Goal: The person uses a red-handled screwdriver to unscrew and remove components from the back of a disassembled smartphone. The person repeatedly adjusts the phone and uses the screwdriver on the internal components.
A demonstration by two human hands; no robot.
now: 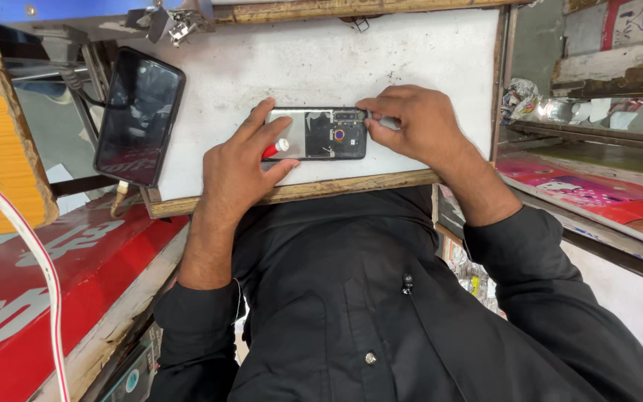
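Note:
An opened smartphone (320, 134) with its back cover off lies flat on the white worktop (411, 52), its inner board and camera parts showing. My left hand (243, 160) rests on the phone's left end and holds a small red tube with a white cap (275, 148) between thumb and fingers. My right hand (411, 123) pinches the phone's right end, fingertips at its upper right corner. Both arms wear black sleeves.
A second dark smartphone (140, 117) lies screen-up, overhanging the worktop's left edge. The worktop has a worn wooden rim (299, 191). A red counter (53, 268) and a white-red cable (39, 260) are at left; cluttered glass shelves (589, 112) stand at right.

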